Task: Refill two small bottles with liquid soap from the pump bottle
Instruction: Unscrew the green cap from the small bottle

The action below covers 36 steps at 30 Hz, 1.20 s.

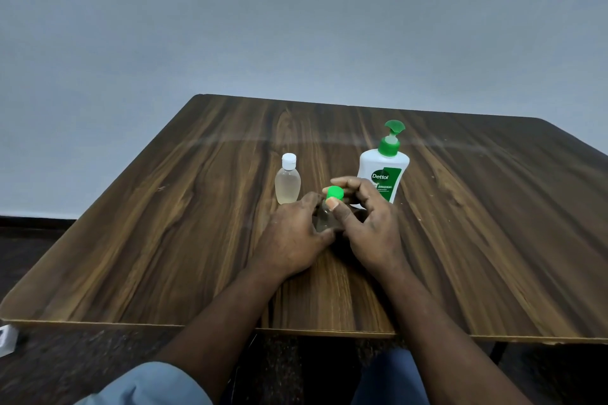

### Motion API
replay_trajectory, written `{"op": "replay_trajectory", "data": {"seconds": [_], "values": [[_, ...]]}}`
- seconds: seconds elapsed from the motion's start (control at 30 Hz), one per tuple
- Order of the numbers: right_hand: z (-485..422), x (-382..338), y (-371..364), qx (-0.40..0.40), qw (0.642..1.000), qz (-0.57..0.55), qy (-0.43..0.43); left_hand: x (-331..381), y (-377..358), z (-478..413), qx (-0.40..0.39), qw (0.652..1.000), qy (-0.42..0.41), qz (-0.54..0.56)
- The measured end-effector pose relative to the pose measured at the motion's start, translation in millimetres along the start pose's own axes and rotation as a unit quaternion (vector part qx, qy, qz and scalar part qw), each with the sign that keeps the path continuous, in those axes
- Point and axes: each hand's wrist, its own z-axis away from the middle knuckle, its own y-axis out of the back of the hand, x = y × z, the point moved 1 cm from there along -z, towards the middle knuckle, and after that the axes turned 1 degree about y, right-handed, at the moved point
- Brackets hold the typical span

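we show three containers on the desk (164,207). the pump bottle (383,171), white with a green pump head and a green dettol label, stands upright at the far right. the white-capped small bottle (288,181), clear and holding pale liquid, stands upright to its left, apart. the green-capped small bottle (324,217), clear, sits nearest us, its body gripped by the left hand (292,237), its cap pinched by the right hand (368,227).

A dark wood-grain table (164,240) with rounded corners is set close to a plain grey wall (230,26). Dark speckled floor (33,256) is seen around it, and some small white thing (6,340), cut off by the left edge, is left lying down there.
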Motion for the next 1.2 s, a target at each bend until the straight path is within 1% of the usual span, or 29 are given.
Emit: {"op": "replay_trajectory", "data": {"seconds": [0.17, 0.37, 0.57, 0.73, 0.93, 1.07, 1.2], "values": [[-1.5, 4.2, -3.0, 0.025, 0.999, 0.029, -0.015, 0.9, 0.4, 0.2, -0.001, 1.000, -0.001, -0.006], [1.1, 2.2, -0.4, -0.002, 1.000, -0.011, -0.008, 1.9, 1.0, 0.6, -0.005, 1.000, -0.003, -0.004], [-0.6, 3.0, -1.8, 0.026, 0.999, 0.037, -0.013, 1.3, 1.0, 0.6, -0.006, 1.000, -0.001, 0.000], [1.7, -0.5, -0.7, -0.005, 1.000, -0.002, -0.001, 2.8, 1.6, 0.8, -0.005, 1.000, -0.004, -0.003], [-0.9, 2.5, -2.8, 0.024, 0.999, 0.040, -0.017, 0.3, 0.1, 0.4, -0.002, 1.000, 0.002, 0.002], [0.9, 2.2, -0.7, 0.010, 1.000, 0.020, 0.006, 1.2, 0.1, 0.2, -0.005, 1.000, -0.001, 0.002], [0.1, 0.5, -1.5, 0.020, 1.000, 0.021, -0.010, -0.1, -0.4, -0.2, -0.004, 1.000, 0.002, 0.005]]}}
